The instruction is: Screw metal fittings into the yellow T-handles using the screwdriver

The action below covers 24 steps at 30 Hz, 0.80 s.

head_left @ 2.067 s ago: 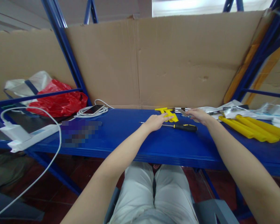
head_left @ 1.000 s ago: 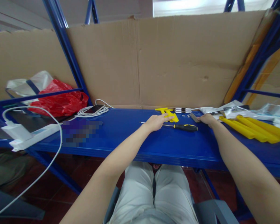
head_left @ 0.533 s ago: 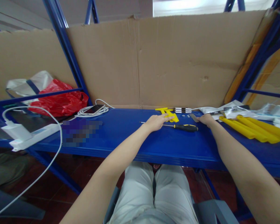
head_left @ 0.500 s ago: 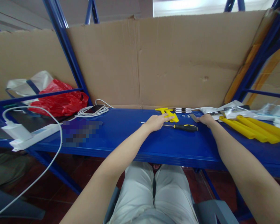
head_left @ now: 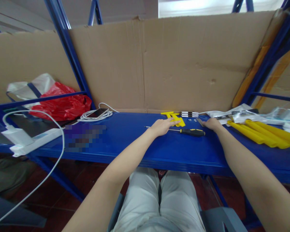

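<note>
My left hand [head_left: 162,127] lies low over the blue tabletop, fingers stretched forward onto yellow plastic T-shaped pieces [head_left: 181,122]. Beneath that hand passes the shaft of a screwdriver [head_left: 192,132], whose black and yellow handle points right. Further right, my right hand [head_left: 212,124] is closed on a small flat greyish piece [head_left: 199,121] that sticks out to the left of the fingers. Its exact kind is too small to make out. Tiny white bits [head_left: 189,120] lie between the yellow pieces and my right hand.
Yellow curved strips [head_left: 268,133] and clear plastic bags [head_left: 277,114] lie at the right. A stack of white-and-dark pieces [head_left: 189,114] stands by the cardboard wall [head_left: 178,64]. At left are a coiled cable [head_left: 94,115], red bag [head_left: 62,103] and white power strip [head_left: 38,141].
The small greyish piece at my right hand now shows narrower, and that hand has shifted slightly left. My left hand and the screwdriver look unchanged.
</note>
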{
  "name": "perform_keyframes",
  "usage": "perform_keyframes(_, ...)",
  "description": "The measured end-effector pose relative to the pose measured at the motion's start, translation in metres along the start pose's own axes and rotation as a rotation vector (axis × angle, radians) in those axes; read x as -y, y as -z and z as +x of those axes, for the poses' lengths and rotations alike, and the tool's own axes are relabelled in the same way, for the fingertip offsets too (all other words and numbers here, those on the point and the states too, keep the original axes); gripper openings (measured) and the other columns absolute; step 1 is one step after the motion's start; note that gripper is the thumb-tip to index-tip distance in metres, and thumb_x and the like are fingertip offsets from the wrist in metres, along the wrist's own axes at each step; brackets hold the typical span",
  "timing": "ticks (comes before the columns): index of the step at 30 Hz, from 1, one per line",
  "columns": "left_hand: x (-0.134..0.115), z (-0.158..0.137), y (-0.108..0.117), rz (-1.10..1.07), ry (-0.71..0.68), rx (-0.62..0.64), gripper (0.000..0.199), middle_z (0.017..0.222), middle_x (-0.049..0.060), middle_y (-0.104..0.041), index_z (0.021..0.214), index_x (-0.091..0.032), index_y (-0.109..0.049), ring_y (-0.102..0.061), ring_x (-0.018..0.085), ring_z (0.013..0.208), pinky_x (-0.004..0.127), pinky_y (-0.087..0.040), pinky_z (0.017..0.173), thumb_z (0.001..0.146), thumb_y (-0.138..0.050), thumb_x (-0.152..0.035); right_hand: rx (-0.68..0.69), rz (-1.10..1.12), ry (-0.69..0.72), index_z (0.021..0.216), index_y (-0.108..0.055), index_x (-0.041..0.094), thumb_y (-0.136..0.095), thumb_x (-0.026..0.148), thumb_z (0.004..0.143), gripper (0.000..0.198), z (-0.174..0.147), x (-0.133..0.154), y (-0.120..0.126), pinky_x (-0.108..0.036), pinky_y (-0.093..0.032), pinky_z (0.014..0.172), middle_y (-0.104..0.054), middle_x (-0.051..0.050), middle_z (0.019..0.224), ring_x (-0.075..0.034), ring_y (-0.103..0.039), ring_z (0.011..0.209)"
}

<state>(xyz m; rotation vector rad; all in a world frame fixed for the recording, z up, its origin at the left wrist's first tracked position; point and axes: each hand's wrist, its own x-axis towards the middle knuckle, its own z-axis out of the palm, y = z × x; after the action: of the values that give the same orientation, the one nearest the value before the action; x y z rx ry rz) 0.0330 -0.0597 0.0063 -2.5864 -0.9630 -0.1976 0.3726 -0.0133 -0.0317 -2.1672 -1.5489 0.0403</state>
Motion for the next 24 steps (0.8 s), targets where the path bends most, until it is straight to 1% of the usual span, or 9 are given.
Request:
perform_keyframes(1, 0.0, 0.0, 0.0, -0.001, 0.0, -0.003, 0.065, 0.158, 0.003, -0.044, 0.155, -0.042, -0.035, -0.068, 0.021, 0.113, 0.034, -0.056, 0.089, 0.098, -0.043, -0.012, 0.046, -0.08, -0.066, 0.072, -0.071, 0.016, -0.065, 0.04, 0.085, 0.029, -0.004, 0.005, 0.003, -0.042, -0.053, 0.086, -0.071, -0.018, 0.077, -0.035, -0.069, 0.1)
perform_keyframes(2, 0.0, 0.0, 0.0, -0.001, 0.0, -0.007, 0.065, 0.158, 0.002, -0.044, 0.155, -0.042, -0.035, -0.068, 0.021, 0.113, 0.034, -0.056, 0.089, 0.098, -0.043, -0.012, 0.084, -0.118, -0.08, 0.071, -0.071, 0.015, -0.061, 0.047, 0.088, 0.037, -0.007, 0.009, 0.006, -0.042, -0.054, 0.084, -0.07, -0.019, 0.077, -0.035, -0.069, 0.099)
perform_keyframes(4, 0.0, 0.0, 0.0, -0.002, 0.001, -0.01, 0.065, 0.158, 0.002, -0.044, 0.155, -0.042, -0.035, -0.068, 0.021, 0.114, 0.033, -0.056, 0.09, 0.098, -0.044, -0.013, 0.138, -0.163, -0.076, 0.07, -0.071, 0.016, -0.056, 0.049, 0.09, 0.042, -0.013, 0.016, 0.011, -0.04, -0.054, 0.083, -0.07, -0.019, 0.077, -0.033, -0.069, 0.096)
perform_keyframes(6, 0.0, 0.0, -0.001, -0.001, 0.002, -0.011, 0.065, 0.158, 0.002, -0.044, 0.155, -0.042, -0.035, -0.068, 0.021, 0.113, 0.033, -0.056, 0.09, 0.098, -0.044, -0.012, 0.149, -0.197, -0.038, 0.07, -0.071, 0.018, -0.057, 0.047, 0.089, 0.037, -0.015, 0.02, 0.013, -0.038, -0.054, 0.081, -0.069, -0.016, 0.075, -0.031, -0.07, 0.093)
perform_keyframes(9, 0.0, 0.0, -0.001, 0.004, 0.003, -0.015, 0.066, 0.158, 0.003, -0.045, 0.155, -0.043, -0.035, -0.068, 0.021, 0.114, 0.033, -0.056, 0.089, 0.098, -0.045, -0.011, 0.104, -0.238, 0.019, 0.069, -0.07, 0.021, -0.064, 0.042, 0.083, 0.026, -0.013, 0.019, 0.011, -0.036, -0.055, 0.076, -0.068, -0.01, 0.068, -0.029, -0.07, 0.086)
perform_keyframes(11, 0.0, 0.0, 0.0, 0.009, 0.005, -0.013, 0.065, 0.158, 0.003, -0.045, 0.155, -0.042, -0.035, -0.068, 0.021, 0.113, 0.032, -0.056, 0.089, 0.098, -0.044, -0.012, 0.074, -0.249, 0.03, 0.071, -0.071, 0.021, -0.066, 0.039, 0.079, 0.021, -0.012, 0.018, 0.009, -0.036, -0.055, 0.073, -0.069, -0.009, 0.069, -0.029, -0.071, 0.085)
perform_keyframes(15, -0.001, 0.0, 0.002, 0.009, 0.001, 0.009, 0.064, 0.159, 0.004, -0.043, 0.156, -0.039, -0.034, -0.068, 0.021, 0.114, 0.033, -0.056, 0.09, 0.099, -0.042, -0.012, 0.076, -0.271, 0.007, 0.082, -0.074, 0.018, -0.063, 0.038, 0.081, 0.024, -0.014, 0.019, 0.007, -0.036, -0.055, 0.076, -0.074, -0.014, 0.085, -0.029, -0.071, 0.092)
perform_keyframes(19, -0.001, 0.0, 0.003, 0.002, -0.003, 0.003, 0.064, 0.159, 0.005, -0.043, 0.156, -0.04, -0.034, -0.068, 0.023, 0.114, 0.035, -0.057, 0.09, 0.099, -0.043, -0.012, 0.064, -0.274, 0.013, 0.093, -0.075, 0.017, -0.063, 0.036, 0.082, 0.026, -0.018, 0.022, 0.008, -0.037, -0.055, 0.08, -0.076, -0.016, 0.094, -0.03, -0.07, 0.098)
perform_keyframes(24, -0.002, 0.0, 0.002, 0.001, 0.002, -0.014, 0.064, 0.158, 0.004, -0.045, 0.155, -0.043, -0.036, -0.068, 0.024, 0.115, 0.035, -0.057, 0.09, 0.099, -0.044, -0.012, -0.009, -0.271, 0.021, 0.111, -0.071, 0.011, -0.053, 0.046, 0.09, 0.044, -0.024, 0.028, 0.012, -0.039, -0.052, 0.088, -0.072, -0.021, 0.112, -0.032, -0.067, 0.109)
